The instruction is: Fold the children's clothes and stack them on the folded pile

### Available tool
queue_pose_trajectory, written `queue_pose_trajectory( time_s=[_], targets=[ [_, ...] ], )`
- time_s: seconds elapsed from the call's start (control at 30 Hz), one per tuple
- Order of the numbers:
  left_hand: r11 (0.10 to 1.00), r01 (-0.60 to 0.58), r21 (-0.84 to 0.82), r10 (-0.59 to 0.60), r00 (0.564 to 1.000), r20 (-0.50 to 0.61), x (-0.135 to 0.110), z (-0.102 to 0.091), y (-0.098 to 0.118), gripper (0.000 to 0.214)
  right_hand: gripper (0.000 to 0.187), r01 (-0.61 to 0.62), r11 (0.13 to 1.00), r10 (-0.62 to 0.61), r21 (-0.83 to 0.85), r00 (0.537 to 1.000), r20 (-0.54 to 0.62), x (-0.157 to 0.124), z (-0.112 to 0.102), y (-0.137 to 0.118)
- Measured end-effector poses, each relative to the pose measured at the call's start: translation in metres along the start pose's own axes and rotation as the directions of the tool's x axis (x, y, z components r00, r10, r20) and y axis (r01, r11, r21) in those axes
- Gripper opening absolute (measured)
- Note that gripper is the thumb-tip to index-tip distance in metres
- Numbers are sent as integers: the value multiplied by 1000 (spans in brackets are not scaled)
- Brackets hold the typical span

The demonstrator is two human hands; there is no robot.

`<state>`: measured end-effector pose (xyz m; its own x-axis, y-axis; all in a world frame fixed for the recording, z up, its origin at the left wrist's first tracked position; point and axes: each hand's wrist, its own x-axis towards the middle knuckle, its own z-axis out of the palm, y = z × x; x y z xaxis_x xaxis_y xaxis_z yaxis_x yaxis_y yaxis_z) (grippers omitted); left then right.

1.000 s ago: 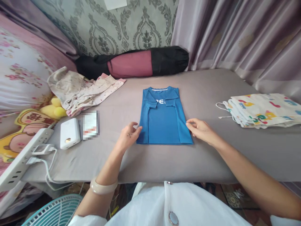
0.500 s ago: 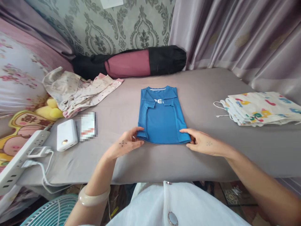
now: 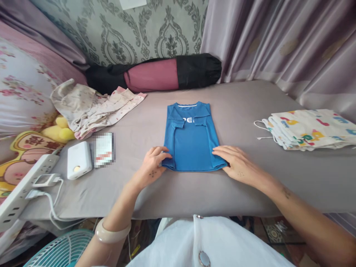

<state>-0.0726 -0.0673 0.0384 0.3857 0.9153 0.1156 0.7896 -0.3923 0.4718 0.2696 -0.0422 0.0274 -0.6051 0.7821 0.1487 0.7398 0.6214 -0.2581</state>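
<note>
A blue shirt [image 3: 191, 142] lies on the grey bed surface, its sides and sleeves folded inward over the front. Part of some white lettering shows between the sleeve ends, below the neckline. At the shirt's lower left corner, my left hand [image 3: 153, 163] is closed on the edge, fingers bent over the fabric. My right hand [image 3: 235, 163] grips the lower right corner in the same way, its fingers lying over the side. Both thumbs are mostly hidden by the hands and the cloth.
To the right sits a folded patterned cloth with white cords [image 3: 314, 129]. A white power bank [image 3: 79, 160], a power strip [image 3: 26, 189] with cables and crumpled clothing [image 3: 97, 107] are on the left. A black and pink rolled bag [image 3: 152, 74] lies along the wall.
Both hands have rolled over slightly: the thumbs that showed at the lower corners are now tucked out of sight and more fingers lie along the sides. The shirt has hardly moved.
</note>
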Motion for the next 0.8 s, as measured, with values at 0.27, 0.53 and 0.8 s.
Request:
queue_pose_trajectory(
  time_s=[0.27,0.53,0.8],
  targets=[
    [974,149,-172,-137,987,80,11,-3,1,33,34,-85,990,78,115,995,68,11,-11,-1],
    [915,325,-238,-321,945,54,24,-2,-1,44,42,-416,878,415,236,908,58,23,-13,3],
    [922,335,-194,-342,940,-4,40,7,-11,41,36,-452,860,472,238,881,-34,35,4,11]
  ],
)
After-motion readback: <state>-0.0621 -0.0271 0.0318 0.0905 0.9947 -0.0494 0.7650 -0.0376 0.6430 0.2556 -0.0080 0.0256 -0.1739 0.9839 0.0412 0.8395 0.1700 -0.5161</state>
